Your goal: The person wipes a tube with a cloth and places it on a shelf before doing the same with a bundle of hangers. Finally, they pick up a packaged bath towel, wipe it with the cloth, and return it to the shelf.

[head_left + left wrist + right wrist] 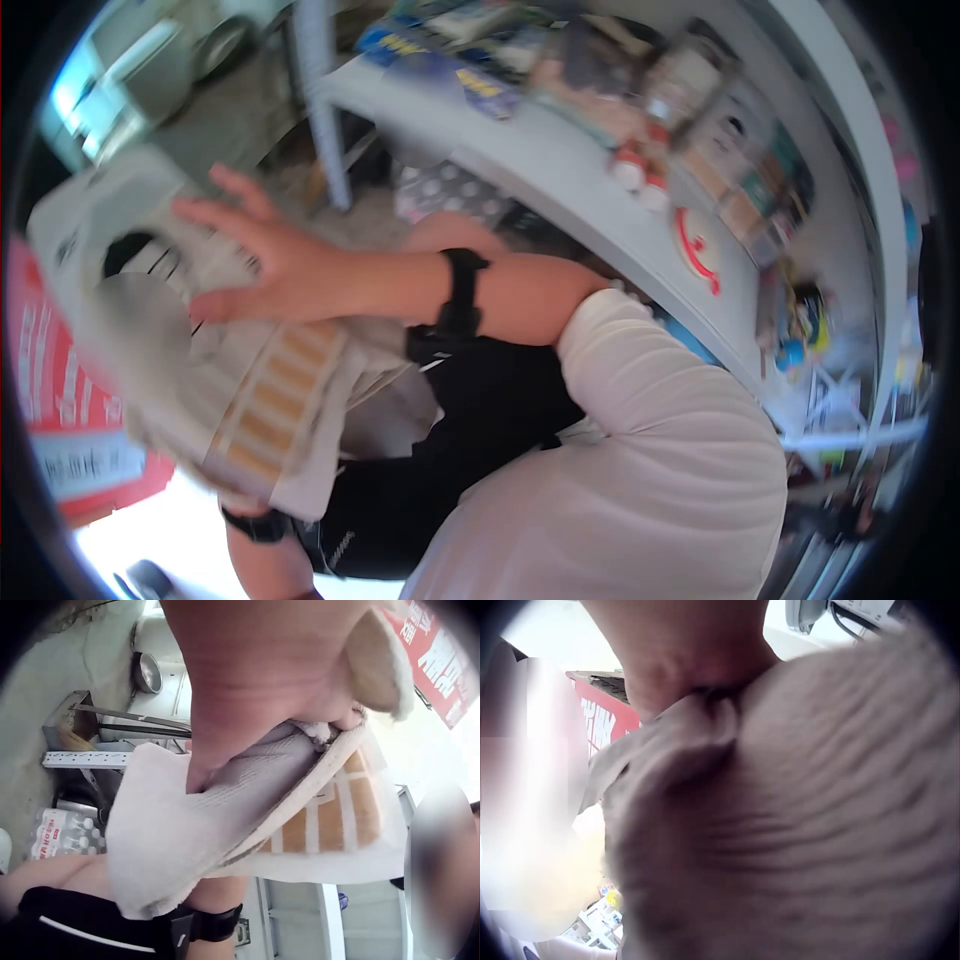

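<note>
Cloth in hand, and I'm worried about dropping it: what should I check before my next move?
1. Left hand gripping the cloth: ok, fingers and thumb close on its edge.
2. Right hand on the cloth: ok, fingers spread over the printed side.
3. Right hand's hold firm: cannot tell; the cloth hides part of it.
4. Cloth lying smooth: not ok, it is creased and its layers gape.
5. Cloth apart from the white table: ok.

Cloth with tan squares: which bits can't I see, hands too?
- Fingers of the left hand: head view, hidden by the cloth.
- Fingertips of the right hand: right wrist view, hidden by cloth folds.
- Printing on the cloth: head view, blurred.
- Cloth's right edge: right wrist view, cut off.
</note>
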The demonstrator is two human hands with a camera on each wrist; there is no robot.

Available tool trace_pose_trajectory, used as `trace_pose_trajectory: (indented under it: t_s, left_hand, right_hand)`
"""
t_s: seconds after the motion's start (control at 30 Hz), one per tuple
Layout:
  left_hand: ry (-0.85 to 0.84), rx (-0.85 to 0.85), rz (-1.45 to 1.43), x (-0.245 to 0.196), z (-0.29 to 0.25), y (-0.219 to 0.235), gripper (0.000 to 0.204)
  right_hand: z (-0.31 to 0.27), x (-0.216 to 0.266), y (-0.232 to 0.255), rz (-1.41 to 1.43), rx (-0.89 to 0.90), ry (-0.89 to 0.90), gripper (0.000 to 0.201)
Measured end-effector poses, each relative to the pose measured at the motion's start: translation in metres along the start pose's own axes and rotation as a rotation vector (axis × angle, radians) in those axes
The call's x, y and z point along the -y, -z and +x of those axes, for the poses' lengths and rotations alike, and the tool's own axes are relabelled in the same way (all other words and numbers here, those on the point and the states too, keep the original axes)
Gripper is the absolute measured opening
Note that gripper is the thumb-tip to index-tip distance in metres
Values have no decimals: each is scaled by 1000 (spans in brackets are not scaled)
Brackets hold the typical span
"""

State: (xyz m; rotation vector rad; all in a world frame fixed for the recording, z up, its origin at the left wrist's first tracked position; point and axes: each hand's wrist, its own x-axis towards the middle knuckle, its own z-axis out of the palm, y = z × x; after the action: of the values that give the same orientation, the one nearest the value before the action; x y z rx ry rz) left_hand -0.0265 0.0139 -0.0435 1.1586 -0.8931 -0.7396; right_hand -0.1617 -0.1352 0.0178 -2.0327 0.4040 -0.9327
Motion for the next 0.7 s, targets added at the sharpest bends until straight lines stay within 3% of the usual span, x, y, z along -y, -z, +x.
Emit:
trace_pose_trajectory:
  t_s: [0.1,0.2,0.23,0.33,0.47,0.5,0.57,0.63,0.7]
  left_hand:
    - [163,34,-315,4,-2,-4,53]
    - [281,123,-595,2,-4,-3,56]
    - [324,153,-695,2,-3,-3,57]
    - [436,247,-887,4,3,-13,60]
    - [449,135,-571,35,12,-33,61]
    - [433,300,-600,67,17,-11,52]
    - [256,379,-219,40,-1,-45,50]
    - [132,412,65,18,-14,-72,50]
    - [160,396,25,13,-16,-83,49]
  right_hand:
    - [2,31,37,210,45,-110,94]
    - [-3,56,72,119,91,-314,94]
    - [-8,54,83,97,31,-218,90]
    - [-32,47,117,-10,-172,-176,87]
    - [-76,72,146,232,-519,-200,85]
    - [-88,74,148,246,-567,-197,85]
    - [-113,76,142,320,-644,-199,75]
    - [-135,92,137,283,-452,-360,63]
    - [-154,104,140,243,-273,-449,52]
